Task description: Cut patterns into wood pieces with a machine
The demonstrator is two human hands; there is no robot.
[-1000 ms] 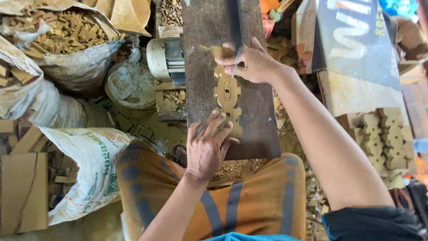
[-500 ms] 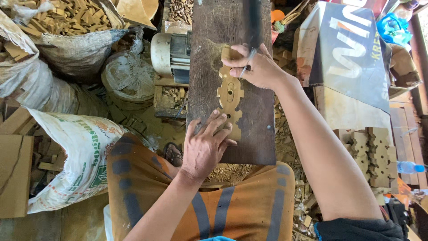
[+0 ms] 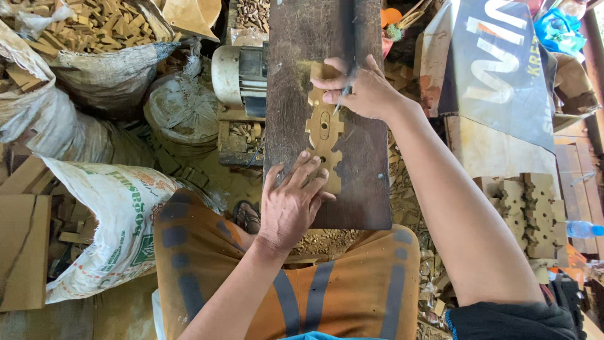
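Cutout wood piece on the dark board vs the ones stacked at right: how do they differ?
The wood piece lies flat on the dark board, pinned by the left hand and right hand; the stacked pieces sit untouched. It is single; they are several, side by side. Both are pale wood with scalloped edges.

Sacks [image 3: 107, 233] of wood offcuts (daylit) crowd a sawdust-strewn floor [image 3: 207, 182].
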